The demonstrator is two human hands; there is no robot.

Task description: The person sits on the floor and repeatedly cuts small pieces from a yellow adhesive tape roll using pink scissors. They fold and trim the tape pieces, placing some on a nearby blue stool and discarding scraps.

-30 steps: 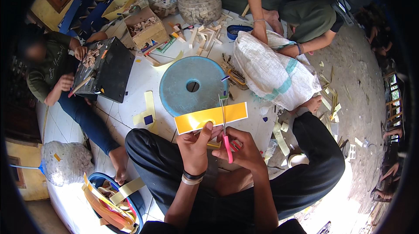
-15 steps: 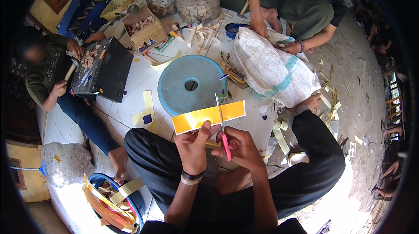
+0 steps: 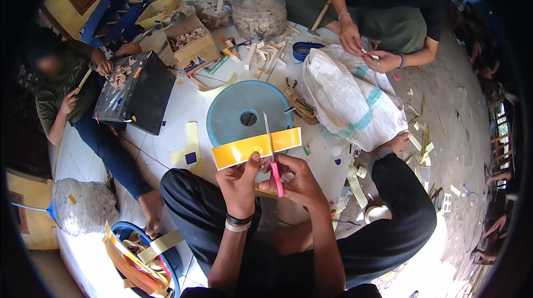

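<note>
My left hand [image 3: 237,184] pinches the lower edge of a glossy yellow-orange strip [image 3: 232,152] with a pale border, thumb on its face. In my right hand [image 3: 300,180] is a pair of scissors with pink handles [image 3: 276,174], fingers closed around the loops. The scissor blades [image 3: 267,131] point away from me and cross the strip right of its middle. Whether the strip is cut there I cannot tell. Beyond the strip lies a round grey-blue disc [image 3: 230,103] with a hole in its centre.
A blue tub [image 3: 176,259] of strip offcuts stands at lower left. A co-worker at left holds a hammer [image 3: 84,78] beside a black box [image 3: 145,98]. Another, far right, handles a small piece above a white sack [image 3: 338,89]. Wood pieces [image 3: 261,56] lie near a cardboard box [image 3: 194,48].
The strip and scissors have shifted slightly left in view. The co-worker at far right has lifted both hands off the sack and now holds a small piece.
</note>
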